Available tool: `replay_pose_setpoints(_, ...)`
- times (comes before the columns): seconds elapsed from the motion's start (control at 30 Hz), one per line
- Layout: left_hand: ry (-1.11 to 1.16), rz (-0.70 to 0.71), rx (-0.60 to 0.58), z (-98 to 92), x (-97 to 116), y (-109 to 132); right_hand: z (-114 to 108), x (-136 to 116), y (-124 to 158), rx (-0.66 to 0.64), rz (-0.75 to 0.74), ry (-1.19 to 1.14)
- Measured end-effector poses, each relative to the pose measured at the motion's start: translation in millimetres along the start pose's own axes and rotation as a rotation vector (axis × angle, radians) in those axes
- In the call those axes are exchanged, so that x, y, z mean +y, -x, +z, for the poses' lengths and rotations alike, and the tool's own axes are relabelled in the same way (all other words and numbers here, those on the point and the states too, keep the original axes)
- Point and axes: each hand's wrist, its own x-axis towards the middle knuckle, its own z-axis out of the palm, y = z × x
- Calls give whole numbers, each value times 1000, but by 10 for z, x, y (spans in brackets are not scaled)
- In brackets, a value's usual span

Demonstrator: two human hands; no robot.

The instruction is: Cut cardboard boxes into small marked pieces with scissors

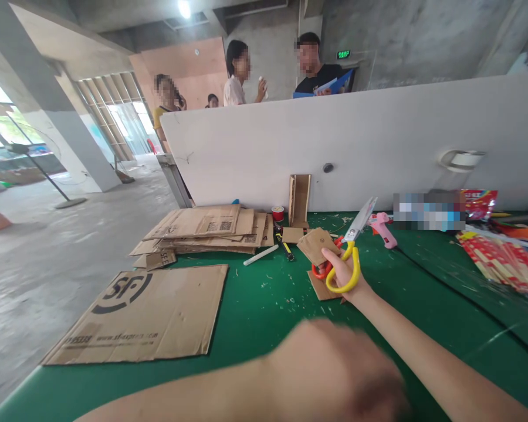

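Observation:
My right hand point(347, 274) is closed around yellow-handled scissors point(355, 264), whose blades point up and away. Its thumb also presses on a small stack of cut cardboard pieces point(315, 245). Red-orange scissor handles point(320, 271) show just beneath that hand, partly covered. Another cardboard piece point(320, 287) lies under it on the green table. In the foreground my left hand point(338, 375) crosses low over the table, smeared by motion; its fingers cannot be made out.
Flat cardboard sheets point(202, 228) are stacked at the back left, with a large printed sheet point(158, 310) in front. A utility knife point(284, 246), a glue stick point(261, 255) and a pink glue gun point(382, 230) lie around. A white partition point(255, 152) stands behind; several people are beyond it.

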Motion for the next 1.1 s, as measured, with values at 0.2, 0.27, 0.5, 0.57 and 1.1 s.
replay_pose_setpoints(0.2, 1030, -1338, 421, -75, -1094, 122, 113, -26, 92, -30, -73, 111)
replay_pose_setpoints(0.27, 1291, -1392, 384, -81, -1204, 176, 173, -72, 159, -74, -98, 182)
replay_pose_setpoints(0.5, 1665, -1547, 359, -40, -1250, 192, 320, -187, 336, -284, -324, 573)
replay_pose_setpoints(0.57, 1660, -1570, 457, -24, -1251, 178, 327, -186, 338, -312, -344, 553)
replay_pose_setpoints(1.1, 1268, -1114, 479, 19, -1210, 244, 487, -246, 450, -122, 108, -82)
